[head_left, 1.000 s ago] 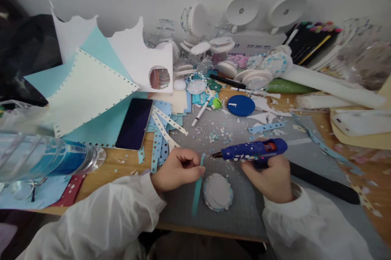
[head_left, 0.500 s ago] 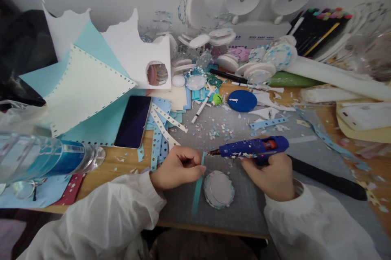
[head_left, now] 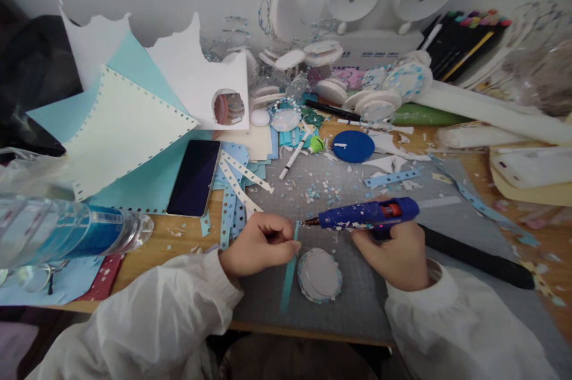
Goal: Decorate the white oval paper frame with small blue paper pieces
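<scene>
My right hand [head_left: 395,255] is wrapped round the handle of a blue hot glue gun [head_left: 357,214], whose body is flecked with paper bits. Its nozzle points left and meets the upper end of a narrow teal paper strip [head_left: 288,282], or comes very close to it. With thumb and fingers pinched together, my left hand [head_left: 263,244] holds that strip near its upper part; the lower end hangs toward the table's front edge. Between my hands, on the grey cutting mat [head_left: 357,314], lies a round white disc [head_left: 320,274] with pale blue bits along its rim.
A phone [head_left: 194,177], punched paper strips [head_left: 235,204] and a water bottle [head_left: 75,228] lie to the left. Behind are a blue oval [head_left: 353,146], paper scraps and a pile of white discs [head_left: 330,91]. A black rod-like thing [head_left: 478,258] lies beyond my right hand.
The view has shifted very slightly. The glue gun's tip has moved a touch to the left along with my right hand; my left hand stays in place on the strip.
</scene>
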{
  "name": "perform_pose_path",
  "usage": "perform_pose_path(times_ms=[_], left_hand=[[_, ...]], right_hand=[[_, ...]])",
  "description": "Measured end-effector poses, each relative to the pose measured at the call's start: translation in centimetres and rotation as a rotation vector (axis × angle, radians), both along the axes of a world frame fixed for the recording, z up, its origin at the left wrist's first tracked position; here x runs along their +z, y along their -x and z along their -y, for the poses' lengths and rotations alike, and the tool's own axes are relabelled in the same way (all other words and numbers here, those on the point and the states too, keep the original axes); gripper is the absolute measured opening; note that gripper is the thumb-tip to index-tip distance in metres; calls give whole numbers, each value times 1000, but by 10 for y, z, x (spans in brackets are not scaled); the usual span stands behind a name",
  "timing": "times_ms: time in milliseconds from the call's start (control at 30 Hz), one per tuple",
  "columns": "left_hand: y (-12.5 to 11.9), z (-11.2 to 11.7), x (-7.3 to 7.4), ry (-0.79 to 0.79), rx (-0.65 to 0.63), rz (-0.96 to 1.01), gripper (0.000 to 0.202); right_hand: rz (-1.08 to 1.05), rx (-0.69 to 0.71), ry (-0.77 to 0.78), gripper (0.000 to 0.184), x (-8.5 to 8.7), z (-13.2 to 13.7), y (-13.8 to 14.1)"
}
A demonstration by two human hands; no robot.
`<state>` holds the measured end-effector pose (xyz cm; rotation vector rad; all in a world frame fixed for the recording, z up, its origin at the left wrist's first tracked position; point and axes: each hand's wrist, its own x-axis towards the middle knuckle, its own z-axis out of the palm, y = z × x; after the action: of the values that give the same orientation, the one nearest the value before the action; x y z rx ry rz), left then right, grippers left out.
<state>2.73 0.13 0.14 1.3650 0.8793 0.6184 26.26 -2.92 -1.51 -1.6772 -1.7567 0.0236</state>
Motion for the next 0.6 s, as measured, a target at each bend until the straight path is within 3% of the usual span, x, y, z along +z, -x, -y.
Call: perform_pose_path(times_ms=[267,433,600], left_hand=[[1,0,-1,-8,-1,-5,38],[1,1,0,7,4,22,37],[1,1,-1,-4,0,17,38]], right_hand=[[-5,33,-11,13,5,0,1],[36,77,-97,11,10,-2,3],[32,-22,-215,14,10,-1,-10]])
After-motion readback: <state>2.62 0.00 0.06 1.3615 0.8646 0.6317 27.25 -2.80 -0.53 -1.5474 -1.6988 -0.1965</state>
